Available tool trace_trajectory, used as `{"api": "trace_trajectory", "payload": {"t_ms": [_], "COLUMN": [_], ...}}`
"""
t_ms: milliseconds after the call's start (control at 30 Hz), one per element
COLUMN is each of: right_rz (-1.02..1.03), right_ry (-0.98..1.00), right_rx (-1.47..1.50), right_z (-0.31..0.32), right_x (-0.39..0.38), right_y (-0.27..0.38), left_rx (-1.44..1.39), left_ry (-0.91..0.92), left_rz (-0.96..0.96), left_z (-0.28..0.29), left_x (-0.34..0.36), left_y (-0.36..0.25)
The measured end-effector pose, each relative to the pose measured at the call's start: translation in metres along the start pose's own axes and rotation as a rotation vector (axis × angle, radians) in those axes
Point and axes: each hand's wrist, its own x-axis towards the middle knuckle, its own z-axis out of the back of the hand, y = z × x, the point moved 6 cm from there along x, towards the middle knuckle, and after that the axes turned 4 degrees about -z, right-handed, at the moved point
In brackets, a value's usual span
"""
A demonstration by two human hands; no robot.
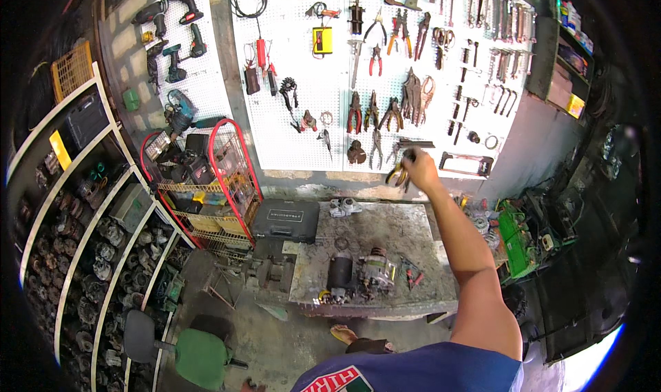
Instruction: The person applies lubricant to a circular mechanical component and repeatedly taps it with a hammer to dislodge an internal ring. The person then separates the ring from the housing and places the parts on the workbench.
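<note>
I see a white pegboard wall (310,116) hung with tools, a grimy desk (392,230) beneath it, white shelves (76,206) on the left, a red wire cart (206,185), and a concrete floor (289,344).

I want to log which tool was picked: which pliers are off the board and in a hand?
The yellow-handled pliers, gripped in the right hand in front of the pegboard; every other pair hangs on it, untouched.

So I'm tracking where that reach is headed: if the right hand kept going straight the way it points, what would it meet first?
Most likely the white pegboard, near the pliers hanging at its lower edge. The right hand already grips yellow-handled pliers close to it; the depth is unclear.
</note>
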Motion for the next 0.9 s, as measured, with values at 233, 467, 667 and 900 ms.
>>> {"api": "trace_trajectory", "payload": {"t_ms": [233,467,667,900], "right_rz": [-0.057,-0.101,-0.071,0.12], "right_ry": [-0.061,0.06,0.001,-0.074], "right_rx": [-0.164,-0.3,-0.45,-0.6], "right_z": [-0.073,-0.136,-0.16,-0.162], "right_x": [0.227,0.336,0.346,0.308], "right_y": [-0.074,-0.126,-0.148,-0.142], "left_rx": [0.037,-0.062,-0.06,0.575], "left_ry": [0.163,0.195,0.247,0.547], "left_rz": [0.196,0.271,0.343,-0.099], "left_z": [-0.071,-0.081,-0.102,-0.121], "left_x": [0.032,0.095,0.077,0.028], "left_y": [-0.027,-0.104,-0.074,-0.013]}}
